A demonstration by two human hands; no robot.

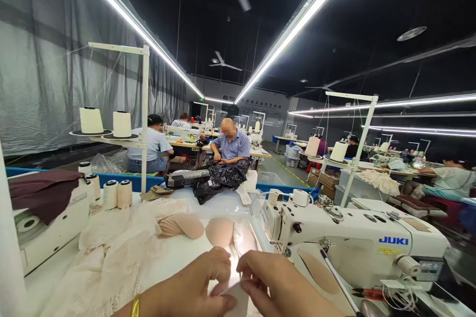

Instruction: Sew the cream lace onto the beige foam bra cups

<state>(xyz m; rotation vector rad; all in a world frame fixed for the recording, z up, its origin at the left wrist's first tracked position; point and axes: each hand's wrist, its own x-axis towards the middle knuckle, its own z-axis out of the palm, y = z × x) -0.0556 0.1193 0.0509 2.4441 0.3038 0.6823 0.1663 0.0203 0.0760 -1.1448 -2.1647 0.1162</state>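
Note:
At the bottom middle, my left hand [204, 282] and my right hand [269, 280] are close together over the white table [148, 257]. The fingers of both are pinched on a pale flat piece [238, 299]; I cannot tell whether it is cloth or card. Just beyond my fingertips lie a beige foam bra cup [219, 231] and another cup with white lace [244, 238]. A fanned stack of beige cups [182, 226] rests further left. Cream lace fabric [111, 270] spreads over the table left of my left hand.
To the right stands a white sewing machine [353, 237], with a beige cup [318, 270] beside it. Thread cones [118, 193] and a second machine [55, 223] are on the left. A black plastic bag [219, 183] lies at the far edge, before a seated person [234, 146].

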